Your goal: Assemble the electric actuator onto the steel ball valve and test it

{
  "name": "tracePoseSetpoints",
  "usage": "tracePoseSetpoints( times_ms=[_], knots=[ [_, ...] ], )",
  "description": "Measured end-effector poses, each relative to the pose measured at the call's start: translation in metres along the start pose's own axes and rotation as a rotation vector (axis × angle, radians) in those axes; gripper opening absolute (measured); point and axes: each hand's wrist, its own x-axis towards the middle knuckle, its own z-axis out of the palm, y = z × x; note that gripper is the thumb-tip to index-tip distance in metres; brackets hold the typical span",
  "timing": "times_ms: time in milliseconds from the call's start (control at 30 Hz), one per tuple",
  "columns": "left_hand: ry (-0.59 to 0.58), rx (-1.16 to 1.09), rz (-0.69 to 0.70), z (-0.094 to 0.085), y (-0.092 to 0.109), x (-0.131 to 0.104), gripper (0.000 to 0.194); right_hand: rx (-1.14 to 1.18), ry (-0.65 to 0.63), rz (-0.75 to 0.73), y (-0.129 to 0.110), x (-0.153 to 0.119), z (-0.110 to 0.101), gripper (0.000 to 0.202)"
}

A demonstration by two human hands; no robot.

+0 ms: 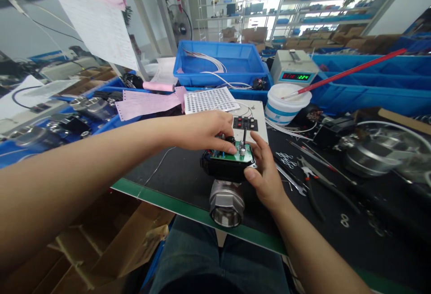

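Note:
A black actuator housing (224, 168) with a green circuit board (232, 152) on top stands at the front edge of the black bench mat. Below it is a steel hexagonal valve body (226, 204), its round opening facing me. My left hand (210, 132) reaches across from the left, fingers bent over the board and thumb pressed on its surface. At the right end of the housing, my right hand (264, 168) grips the side between thumb and fingers. A thin black shaft (245, 137) rises from the board between the hands.
Pliers (311, 182), a wrench (291, 177) and metal clips (285, 160) lie to the right. Behind stand a white tub (286, 105), a power supply (294, 67) and a blue bin (215, 63). More valves (90, 107) are at left; a steel valve (370, 152) is at right.

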Motion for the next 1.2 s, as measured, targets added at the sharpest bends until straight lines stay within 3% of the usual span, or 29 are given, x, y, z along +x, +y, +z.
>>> tracePoseSetpoints(
  times_ms=[300,1200],
  knots=[
    [-0.048,0.007,0.043,-0.0054,0.0079,-0.0033,0.020,-0.019,-0.050,-0.039,0.0000,-0.0016,-0.0025,0.084],
    [-0.022,-0.017,0.039,0.0012,-0.0009,0.0029,0.024,-0.046,-0.013,-0.008,-0.0016,0.0014,-0.0036,0.084]
  ],
)
